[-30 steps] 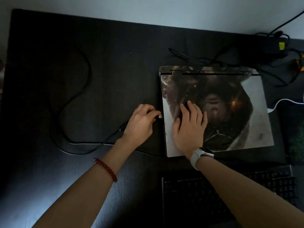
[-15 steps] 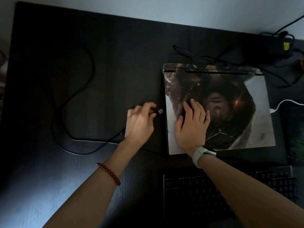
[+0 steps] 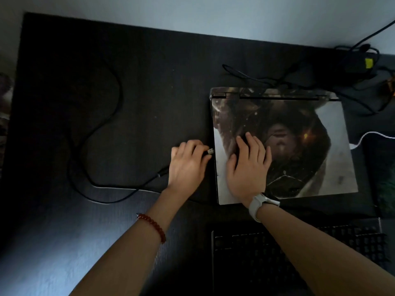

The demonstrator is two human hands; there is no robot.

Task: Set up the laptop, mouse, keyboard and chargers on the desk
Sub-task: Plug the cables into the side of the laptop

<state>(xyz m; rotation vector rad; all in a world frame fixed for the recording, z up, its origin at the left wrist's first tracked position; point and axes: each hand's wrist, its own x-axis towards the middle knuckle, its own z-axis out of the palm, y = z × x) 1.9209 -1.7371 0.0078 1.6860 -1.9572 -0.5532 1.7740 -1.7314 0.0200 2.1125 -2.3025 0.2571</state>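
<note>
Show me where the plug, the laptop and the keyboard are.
plug (image 3: 210, 151), head view, its metal tip by the laptop's left edge.
laptop (image 3: 320, 167), head view, its closed lid.
keyboard (image 3: 245, 253), head view, its keys.

bare forearms, a red beaded bracelet (image 3: 152, 226) on the left wrist, a white watch (image 3: 259, 202) on the right.
</note>
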